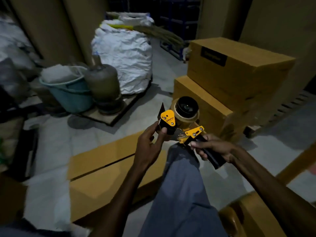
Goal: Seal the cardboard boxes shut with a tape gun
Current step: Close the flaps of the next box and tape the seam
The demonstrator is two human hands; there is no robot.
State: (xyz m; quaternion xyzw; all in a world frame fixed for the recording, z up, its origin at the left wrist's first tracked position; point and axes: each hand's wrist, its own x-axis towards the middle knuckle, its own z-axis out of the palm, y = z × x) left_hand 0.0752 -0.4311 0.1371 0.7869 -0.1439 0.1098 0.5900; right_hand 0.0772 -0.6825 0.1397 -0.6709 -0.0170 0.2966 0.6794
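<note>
Yellow-and-black tape gun (183,124) with brown roll, handle gripped by right hand (214,147), front flap pinched by left hand (151,142), unsealed cardboard box (109,170) below.

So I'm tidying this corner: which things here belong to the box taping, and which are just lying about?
For the job:
tape gun, held in both hands: left hand, right hand
unsealed box
stacked boxes

Lying about:
white sack
blue bucket
gas cylinder

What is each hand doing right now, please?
Left hand: pinching the front end of the tape gun.
Right hand: gripping the tape gun's black handle.
</note>
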